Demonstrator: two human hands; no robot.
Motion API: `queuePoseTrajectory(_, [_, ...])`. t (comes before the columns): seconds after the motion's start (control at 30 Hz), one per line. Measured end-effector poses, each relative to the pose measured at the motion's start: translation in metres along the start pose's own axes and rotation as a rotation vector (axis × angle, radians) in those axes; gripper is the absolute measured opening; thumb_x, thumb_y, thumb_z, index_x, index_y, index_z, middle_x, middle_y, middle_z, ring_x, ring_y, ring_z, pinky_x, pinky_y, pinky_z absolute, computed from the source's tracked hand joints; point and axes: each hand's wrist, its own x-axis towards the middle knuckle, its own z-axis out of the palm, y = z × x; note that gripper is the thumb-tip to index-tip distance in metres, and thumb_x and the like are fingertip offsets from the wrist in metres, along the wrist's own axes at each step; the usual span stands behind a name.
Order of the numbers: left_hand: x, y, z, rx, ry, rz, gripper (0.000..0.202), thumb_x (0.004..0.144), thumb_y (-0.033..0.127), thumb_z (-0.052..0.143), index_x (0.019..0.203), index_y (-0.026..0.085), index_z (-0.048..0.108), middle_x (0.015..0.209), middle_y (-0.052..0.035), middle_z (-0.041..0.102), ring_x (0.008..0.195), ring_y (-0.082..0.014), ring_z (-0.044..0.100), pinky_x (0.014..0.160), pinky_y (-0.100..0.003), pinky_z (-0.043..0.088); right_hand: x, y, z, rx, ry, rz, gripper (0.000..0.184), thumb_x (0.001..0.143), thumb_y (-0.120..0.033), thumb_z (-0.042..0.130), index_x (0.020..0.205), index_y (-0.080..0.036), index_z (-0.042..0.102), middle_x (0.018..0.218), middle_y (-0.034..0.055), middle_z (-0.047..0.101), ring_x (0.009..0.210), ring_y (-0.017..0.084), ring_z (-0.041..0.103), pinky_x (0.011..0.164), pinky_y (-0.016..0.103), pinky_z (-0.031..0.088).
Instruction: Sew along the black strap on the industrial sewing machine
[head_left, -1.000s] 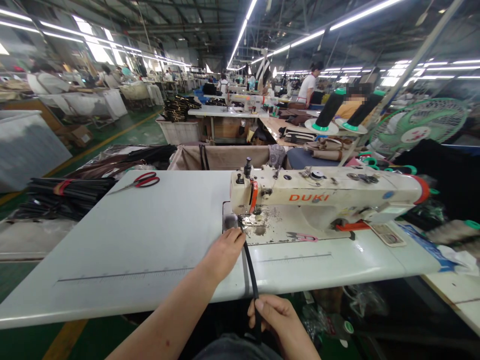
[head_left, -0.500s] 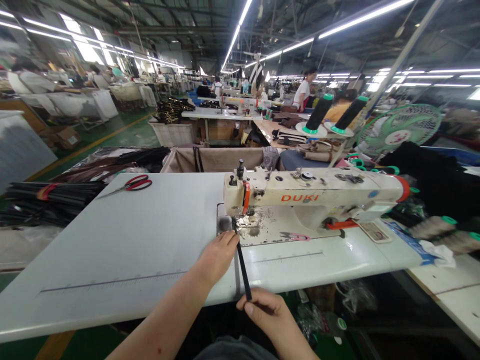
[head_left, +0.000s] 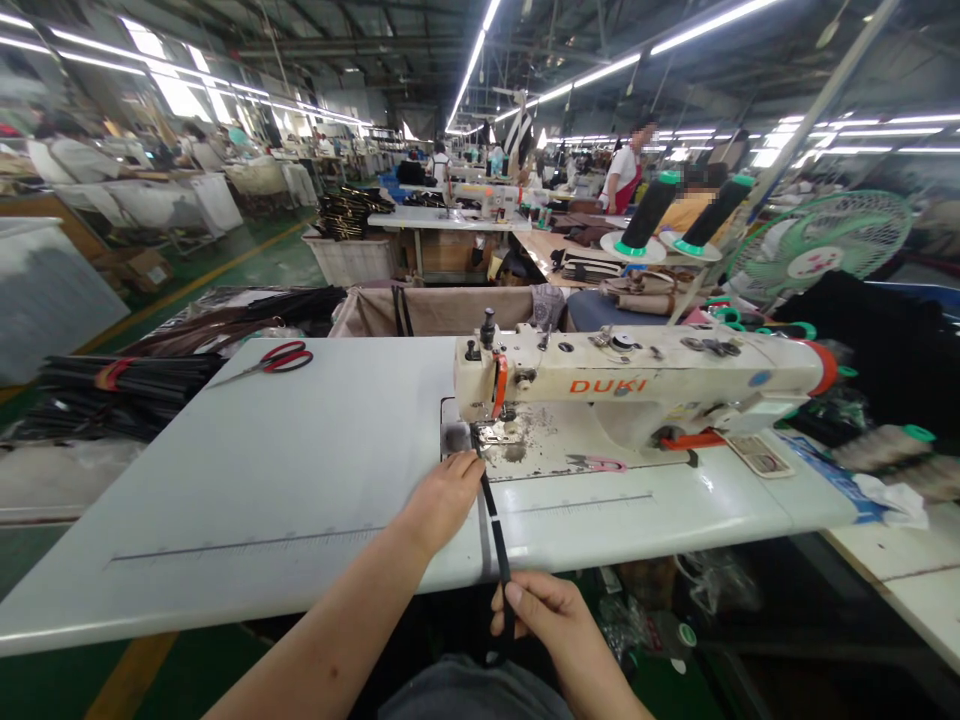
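A narrow black strip (head_left: 502,545) runs from under the presser foot of the white sewing machine (head_left: 555,380) down over the table's front edge. My left hand (head_left: 450,490) lies on it just in front of the needle plate, its fingers together and pressed to the strip's left side. Below the edge, my right hand (head_left: 544,605) pinches the strip between thumb and fingers. A small pale mark crosses the strip between my hands. The needle area is partly hidden by the machine head.
Red-handled scissors (head_left: 285,357) lie at the table's far left, and pink-handled snips (head_left: 600,463) on the machine bed. Black thread cones (head_left: 649,215) stand behind the machine, near a green fan (head_left: 825,240). Bundled black strips (head_left: 127,385) sit left of the table.
My right hand pinches the strip slightly lower, with a length hanging below the fingers. A pale mark now shows on the strip. The whole view has shifted slightly.
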Motion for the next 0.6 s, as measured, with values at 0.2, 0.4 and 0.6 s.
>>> queuePoseTrajectory(0.2, [0.0005,0.0009,-0.0020,0.026,-0.022,-0.008,0.023,0.103,0.013,0.046,0.118,0.018,0.062,0.127,-0.0123,0.068,0.122,-0.0245,0.066,0.109,-0.041,0.055,0.0014,0.0045,-0.0018,-0.026,0.008,-0.001,0.051,0.079,-0.070,0.076,0.071,-0.019,0.081,0.063,0.0046,0.074,0.059,0.016,0.055,0.060,0.029,0.041])
queuePoseTrajectory(0.4, [-0.0011,0.0000,-0.0011,0.014,0.011,-0.020,0.020,0.104,0.015,0.047,0.115,0.018,0.063,0.128,-0.0129,0.068,0.120,-0.0248,0.067,0.106,-0.041,0.057,0.0022,0.0035,-0.0024,-0.023,0.004,0.000,0.054,0.077,-0.072,0.076,0.074,-0.019,0.081,0.063,0.0046,0.073,0.061,0.016,0.056,0.061,0.029,0.039])
queuePoseTrajectory(0.6, [-0.0039,-0.0020,0.0019,0.010,0.034,-0.015,0.028,0.103,0.009,0.044,0.123,0.017,0.061,0.129,-0.0127,0.068,0.119,-0.0238,0.067,0.108,-0.042,0.055,0.0016,0.0049,-0.0029,-0.042,0.000,-0.003,0.050,0.081,-0.068,0.075,0.077,-0.018,0.083,0.063,0.0038,0.073,0.060,0.015,0.053,0.061,0.028,0.037])
